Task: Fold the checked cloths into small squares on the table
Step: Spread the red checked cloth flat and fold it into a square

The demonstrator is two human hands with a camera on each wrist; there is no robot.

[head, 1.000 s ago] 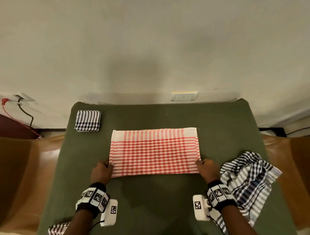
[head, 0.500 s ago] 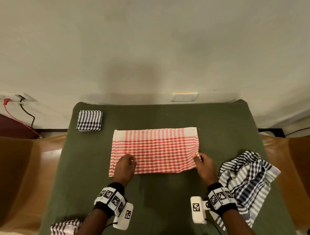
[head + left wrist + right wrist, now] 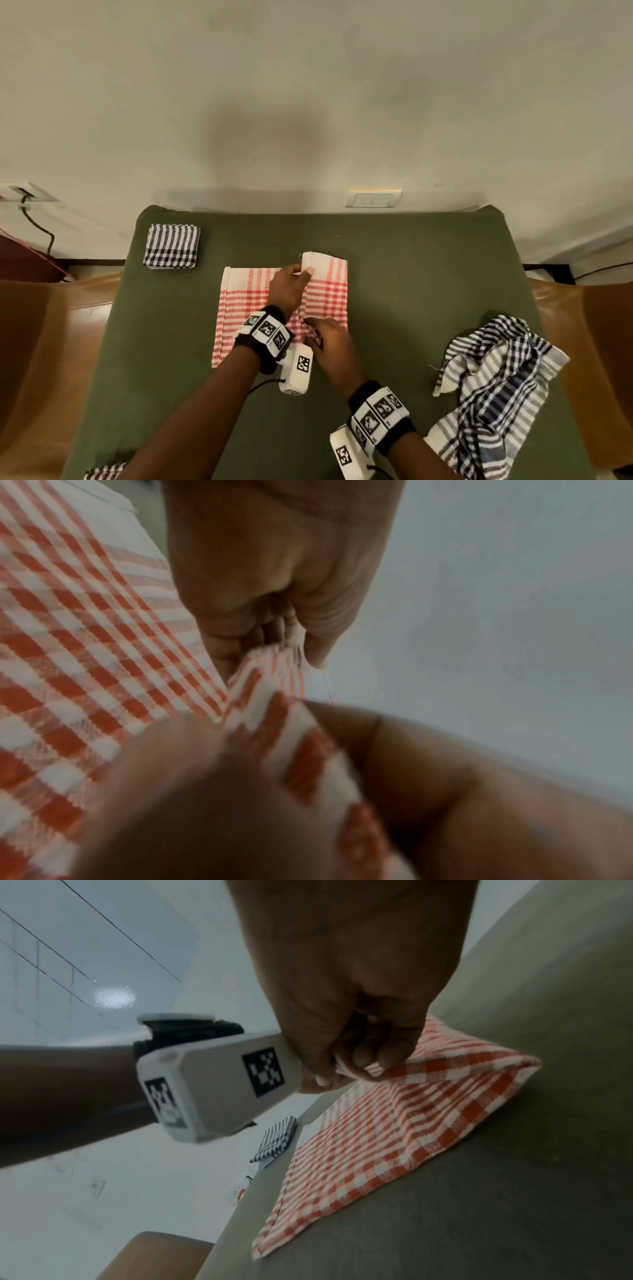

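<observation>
The red checked cloth (image 3: 246,308) lies on the green table (image 3: 411,291), its right end lifted and turned over toward the left. My left hand (image 3: 291,284) pinches the far corner of that raised end (image 3: 270,669), thumb on the white border. The near corner is gripped by my right hand (image 3: 329,339), fingers curled round the bunched fabric (image 3: 383,1069). In the right wrist view the cloth (image 3: 377,1137) rises off the table toward the hand. A black-and-white checked cloth (image 3: 493,394) lies crumpled at the right. A folded black-and-white square (image 3: 172,250) sits at the far left corner.
Another checked cloth (image 3: 104,471) peeks in at the near left edge. Brown seats (image 3: 41,342) flank the table on both sides. The wall behind carries a switch plate (image 3: 373,198) and, at left, a socket with a black cable (image 3: 37,226).
Both hands left the near edge of the flat cloth. They took hold of its right end, lifted it and carried it leftward over the rest.
</observation>
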